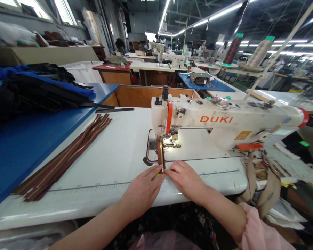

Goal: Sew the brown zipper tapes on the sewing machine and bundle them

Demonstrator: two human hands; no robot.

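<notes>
A white DUKI sewing machine (224, 121) stands on the white table (106, 156). A brown zipper strip (161, 154) runs from under its presser foot (169, 140) toward me. My left hand (143, 189) and my right hand (185, 178) meet at the near end of that strip, fingers closed and pinching it from either side, flat on the table top.
A pile of brown zipper strips (65, 158) lies at the table's left. A blue bench (21, 139) with dark folded cloth (31, 90) is further left. Beige straps (263, 184) hang at the right edge. Thread cones (232, 50) and other sewing stations stand behind.
</notes>
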